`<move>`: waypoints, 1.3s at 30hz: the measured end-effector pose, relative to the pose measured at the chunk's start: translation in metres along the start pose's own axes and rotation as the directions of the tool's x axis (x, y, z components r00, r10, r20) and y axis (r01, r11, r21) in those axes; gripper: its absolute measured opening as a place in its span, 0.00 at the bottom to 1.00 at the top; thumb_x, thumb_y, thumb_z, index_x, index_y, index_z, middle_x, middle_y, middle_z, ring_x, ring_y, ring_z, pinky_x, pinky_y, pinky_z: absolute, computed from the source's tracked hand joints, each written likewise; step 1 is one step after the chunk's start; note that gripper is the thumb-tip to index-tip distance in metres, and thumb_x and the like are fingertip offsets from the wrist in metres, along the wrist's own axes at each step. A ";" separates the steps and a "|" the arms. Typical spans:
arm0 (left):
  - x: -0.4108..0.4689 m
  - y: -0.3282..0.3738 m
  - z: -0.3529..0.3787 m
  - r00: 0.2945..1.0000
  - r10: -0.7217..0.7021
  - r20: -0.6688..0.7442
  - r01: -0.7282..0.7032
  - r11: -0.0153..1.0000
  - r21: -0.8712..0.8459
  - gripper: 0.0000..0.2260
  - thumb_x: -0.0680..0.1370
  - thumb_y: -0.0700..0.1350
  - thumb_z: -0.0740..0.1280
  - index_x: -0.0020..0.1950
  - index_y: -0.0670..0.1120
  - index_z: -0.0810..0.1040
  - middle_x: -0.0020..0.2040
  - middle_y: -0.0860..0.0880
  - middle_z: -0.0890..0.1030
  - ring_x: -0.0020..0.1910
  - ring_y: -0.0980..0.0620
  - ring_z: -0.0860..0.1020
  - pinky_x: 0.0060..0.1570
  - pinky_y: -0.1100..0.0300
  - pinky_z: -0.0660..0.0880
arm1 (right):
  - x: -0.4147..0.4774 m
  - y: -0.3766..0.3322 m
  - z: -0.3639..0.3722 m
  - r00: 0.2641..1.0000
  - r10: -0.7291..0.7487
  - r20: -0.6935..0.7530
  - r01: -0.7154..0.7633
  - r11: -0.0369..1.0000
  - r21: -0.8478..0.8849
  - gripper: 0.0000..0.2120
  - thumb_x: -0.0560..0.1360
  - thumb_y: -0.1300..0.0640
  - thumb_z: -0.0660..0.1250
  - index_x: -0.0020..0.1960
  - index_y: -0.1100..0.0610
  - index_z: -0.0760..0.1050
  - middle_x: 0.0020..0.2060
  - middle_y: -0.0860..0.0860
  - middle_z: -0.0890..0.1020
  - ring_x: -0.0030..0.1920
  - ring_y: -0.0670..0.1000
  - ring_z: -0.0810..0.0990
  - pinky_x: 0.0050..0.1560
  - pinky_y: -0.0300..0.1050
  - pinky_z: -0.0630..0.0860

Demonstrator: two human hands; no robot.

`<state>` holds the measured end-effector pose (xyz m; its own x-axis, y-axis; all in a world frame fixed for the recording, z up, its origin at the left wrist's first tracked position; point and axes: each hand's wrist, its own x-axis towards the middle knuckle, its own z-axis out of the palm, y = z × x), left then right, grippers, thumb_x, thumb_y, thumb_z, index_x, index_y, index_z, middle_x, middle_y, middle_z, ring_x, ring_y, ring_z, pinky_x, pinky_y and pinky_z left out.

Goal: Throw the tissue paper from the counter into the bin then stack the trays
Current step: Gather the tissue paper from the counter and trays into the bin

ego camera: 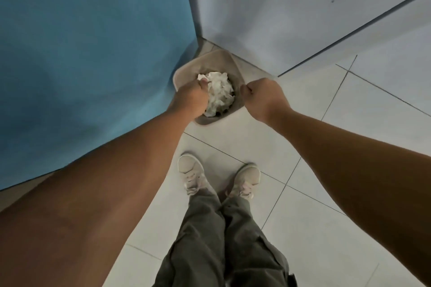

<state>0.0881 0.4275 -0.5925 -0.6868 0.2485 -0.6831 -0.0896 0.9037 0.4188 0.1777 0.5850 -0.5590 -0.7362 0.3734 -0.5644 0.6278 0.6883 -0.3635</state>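
A beige bin (229, 63) stands on the floor in the corner, with crumpled white tissue paper (220, 93) heaped inside it. My left hand (190, 98) hangs over the bin's left side, its fingers curled on the tissue's left edge. My right hand (262, 96) hovers at the bin's right rim, closed in a fist with nothing visible in it. No trays or counter are in view.
A blue panel (93, 53) rises on the left, touching the bin. A white wall (279, 7) closes the corner behind it. I am standing on a white tiled floor (338, 147), and my shoes (191, 175) are just in front of the bin.
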 end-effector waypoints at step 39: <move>-0.200 0.099 -0.154 0.821 0.411 -0.397 -0.382 0.911 0.154 0.12 0.80 0.46 0.62 0.61 0.47 0.79 0.57 0.47 0.81 0.59 0.45 0.75 0.57 0.48 0.75 | -0.129 -0.085 -0.163 0.979 -0.202 -0.028 0.204 0.977 0.064 0.24 0.80 0.48 0.58 0.74 0.51 0.63 0.72 0.56 0.67 0.72 0.59 0.64 0.71 0.55 0.64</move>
<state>0.1049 0.4138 -0.3221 -0.8867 0.4368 -0.1513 0.2914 0.7822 0.5507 0.1778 0.5798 -0.3341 -0.8547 0.2437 -0.4584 0.4796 0.7086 -0.5175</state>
